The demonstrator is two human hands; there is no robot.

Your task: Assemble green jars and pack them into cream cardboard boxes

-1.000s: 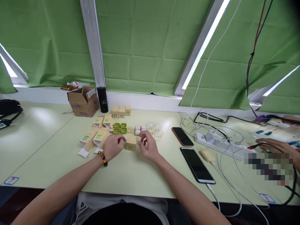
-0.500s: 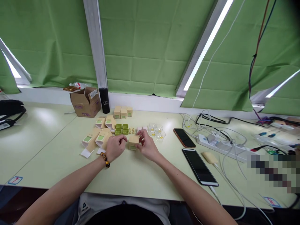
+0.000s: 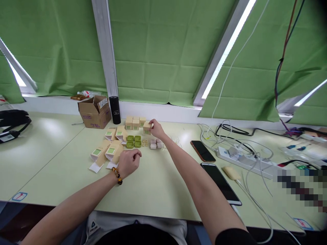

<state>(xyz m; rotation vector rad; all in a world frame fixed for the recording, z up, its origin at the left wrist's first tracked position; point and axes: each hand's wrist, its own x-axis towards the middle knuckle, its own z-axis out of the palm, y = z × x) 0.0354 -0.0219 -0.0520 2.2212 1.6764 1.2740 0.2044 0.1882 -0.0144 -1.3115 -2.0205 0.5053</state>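
Observation:
My right hand (image 3: 157,128) pinches a small tan cardboard box (image 3: 146,128) with a green label, beside a cluster of similar closed boxes (image 3: 135,123) at the back. Resting near the table's middle, my left hand (image 3: 130,163) is curled closed with nothing visible in it. To its left lie several open box sleeves (image 3: 99,151) with flaps out. Between the hands are green square trays (image 3: 130,144), tiny yellowish pieces (image 3: 144,143) and pale pinkish blocks (image 3: 153,144). Clear plastic cups (image 3: 176,140) are partly hidden behind my right forearm.
A brown carton (image 3: 94,114) and a black tumbler (image 3: 115,110) stand at the back left. Two phones, one dark (image 3: 203,150) and one white-edged (image 3: 219,183), lie on the right. Beyond them are a power strip (image 3: 247,162), tangled cables and a pale charger (image 3: 231,173).
My right hand has carried the small box away from me, from in front of the pieces to beside the back cluster. The left hand stays nearly in place. The pinkish blocks are now uncovered.

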